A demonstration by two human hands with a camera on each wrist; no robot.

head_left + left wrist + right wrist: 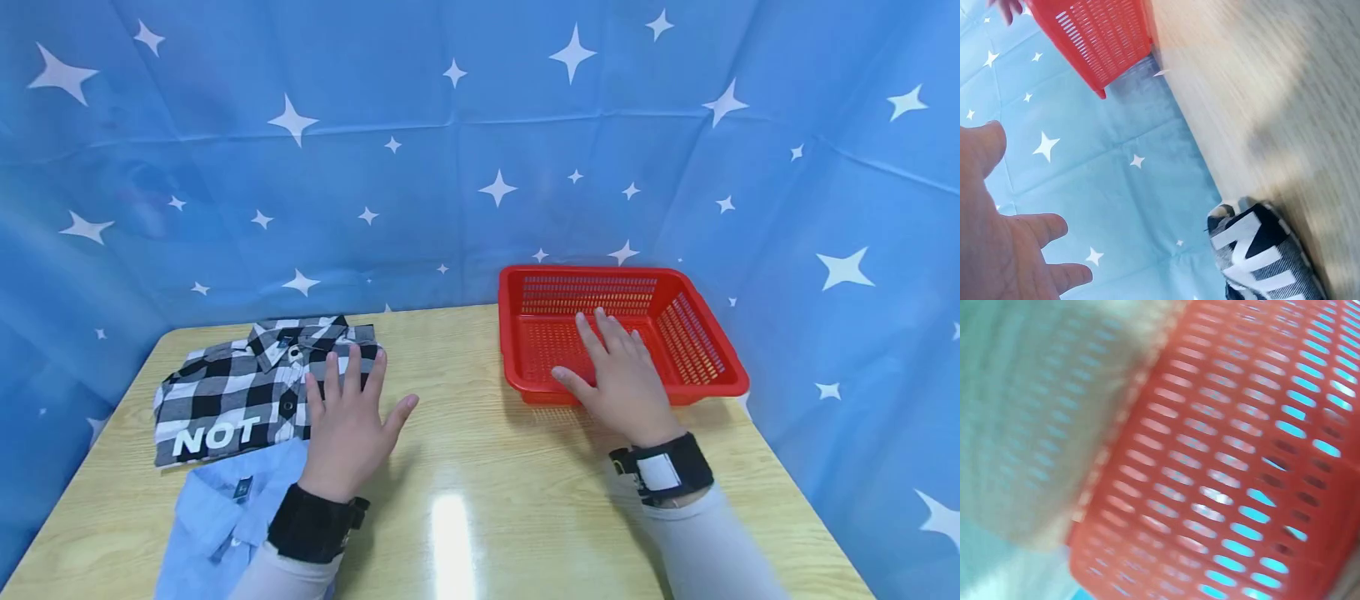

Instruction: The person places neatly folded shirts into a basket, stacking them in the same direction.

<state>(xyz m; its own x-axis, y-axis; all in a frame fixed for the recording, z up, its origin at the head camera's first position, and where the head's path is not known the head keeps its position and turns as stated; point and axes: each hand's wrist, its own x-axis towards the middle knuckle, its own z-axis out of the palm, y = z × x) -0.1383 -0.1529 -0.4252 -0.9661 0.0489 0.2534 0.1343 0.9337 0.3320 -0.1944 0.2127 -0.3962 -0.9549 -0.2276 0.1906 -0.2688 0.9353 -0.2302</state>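
The basket (547, 342), red and slotted, sat in the worktop's (487, 450) far right corner, close to its right edge. Over its near rim reached the right hand (618, 379), palm down, fingers straight and apart, gripping nothing; whether it touched the rim I could not tell (the right wrist view was blurred, mostly slotted red wall). The plaid shirt (232, 400), folded, black and white, lay at the far left corner, collar toward the far edge, with NOT in white letters on it. Above its right side hung the left hand (348, 433), fingers and thumb spread apart, holding nothing. Just nearer, along the left part of the worktop, was the blue shirt (217, 508), partly behind the left forearm. Each wrist wore a black strap (311, 525) above a pale sleeve (712, 542). Beyond the far edge hung a blue curtain (420, 192) with white stars.
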